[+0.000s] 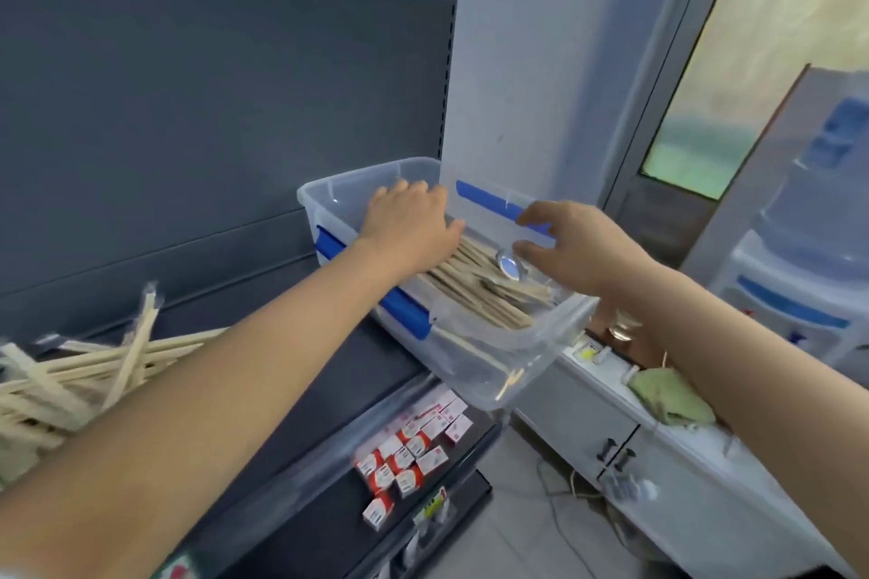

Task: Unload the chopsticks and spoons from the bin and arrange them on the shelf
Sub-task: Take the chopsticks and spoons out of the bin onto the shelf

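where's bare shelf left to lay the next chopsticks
Bare shelf lies between the loose chopstick pile at left and the bin at right; the left forearm hides part of it. The pile's end is crowded. In the bin only the far corner is bare.

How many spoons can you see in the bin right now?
1: a shiny spoon lies on the chopsticks in the bin, close by the right hand. More may be hidden under the chopsticks or the left hand.
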`<action>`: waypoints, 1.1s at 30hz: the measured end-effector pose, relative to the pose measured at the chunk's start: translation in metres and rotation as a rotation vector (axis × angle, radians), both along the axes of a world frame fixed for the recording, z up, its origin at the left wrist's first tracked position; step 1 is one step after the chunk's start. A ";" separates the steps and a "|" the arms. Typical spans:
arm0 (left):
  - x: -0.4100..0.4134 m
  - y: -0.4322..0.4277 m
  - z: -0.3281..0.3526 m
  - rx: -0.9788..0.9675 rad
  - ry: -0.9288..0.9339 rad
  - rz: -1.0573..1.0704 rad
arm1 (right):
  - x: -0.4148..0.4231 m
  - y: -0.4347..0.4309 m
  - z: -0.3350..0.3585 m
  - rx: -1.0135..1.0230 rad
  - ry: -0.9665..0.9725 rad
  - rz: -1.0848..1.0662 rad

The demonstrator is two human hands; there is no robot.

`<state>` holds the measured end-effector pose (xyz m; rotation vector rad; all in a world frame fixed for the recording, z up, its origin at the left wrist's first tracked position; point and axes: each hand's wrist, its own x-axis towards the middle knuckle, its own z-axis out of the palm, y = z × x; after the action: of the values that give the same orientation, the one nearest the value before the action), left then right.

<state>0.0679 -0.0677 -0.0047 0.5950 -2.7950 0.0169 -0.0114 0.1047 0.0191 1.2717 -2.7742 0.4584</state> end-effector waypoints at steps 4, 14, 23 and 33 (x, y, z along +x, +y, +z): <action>-0.058 -0.018 -0.009 0.118 -0.193 0.067 | -0.058 -0.029 -0.006 0.246 -0.091 0.122; -0.117 -0.054 -0.040 0.283 -0.535 0.171 | -0.168 -0.124 -0.050 0.635 -0.164 0.335; -0.125 -0.069 -0.064 0.632 -0.581 0.334 | -0.183 -0.189 -0.085 0.781 -0.326 0.752; -0.137 -0.041 -0.087 1.049 -0.315 0.775 | -0.174 -0.204 -0.107 0.724 -0.533 0.745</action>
<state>-0.0692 -0.1088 -0.0919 1.9835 -2.4341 -1.3248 -0.1855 -0.0994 -0.0880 2.7228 -2.8539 -0.3010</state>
